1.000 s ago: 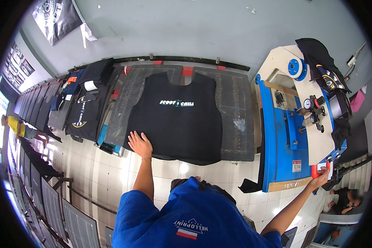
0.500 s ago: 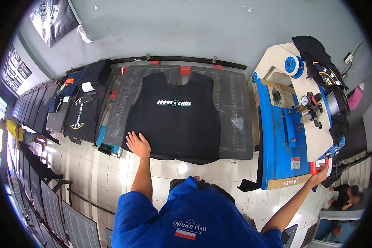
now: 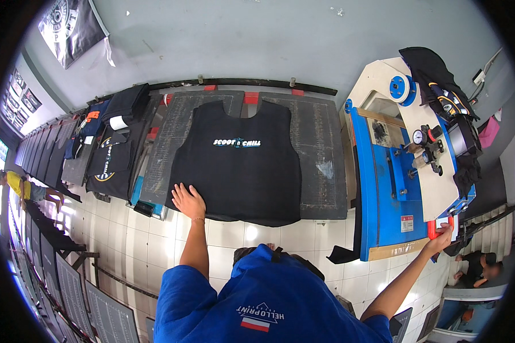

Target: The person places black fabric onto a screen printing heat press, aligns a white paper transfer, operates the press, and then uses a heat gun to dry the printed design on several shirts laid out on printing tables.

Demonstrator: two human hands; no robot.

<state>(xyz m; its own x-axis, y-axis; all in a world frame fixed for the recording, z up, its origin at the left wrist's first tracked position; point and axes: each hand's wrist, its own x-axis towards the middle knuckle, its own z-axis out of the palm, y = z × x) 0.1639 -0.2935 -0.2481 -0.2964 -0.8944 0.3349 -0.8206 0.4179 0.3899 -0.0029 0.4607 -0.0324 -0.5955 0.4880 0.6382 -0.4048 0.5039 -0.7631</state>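
A black shirt body (image 3: 237,180) with a small white and blue print across the chest lies spread over two dark grey boards. My left hand (image 3: 189,200) rests flat on its lower left part, with the fingers spread. Out to the right, my right hand (image 3: 440,242) is closed on a red handle (image 3: 432,227) at the near end of a blue and beige press (image 3: 406,177). Something white shows beside the red, and the fingertips are partly hidden.
Dark boards (image 3: 326,131) lie under the shirt. To the left are a printed black garment (image 3: 109,166) and folded dark clothes (image 3: 126,103). A pressure gauge (image 3: 419,136) and black cloth (image 3: 429,74) are on the press. Two other people (image 3: 26,187) appear at the far sides.
The whole view has shifted slightly, with the shirt and press a little further left in the picture. Both hands keep their places on the shirt and the red handle.
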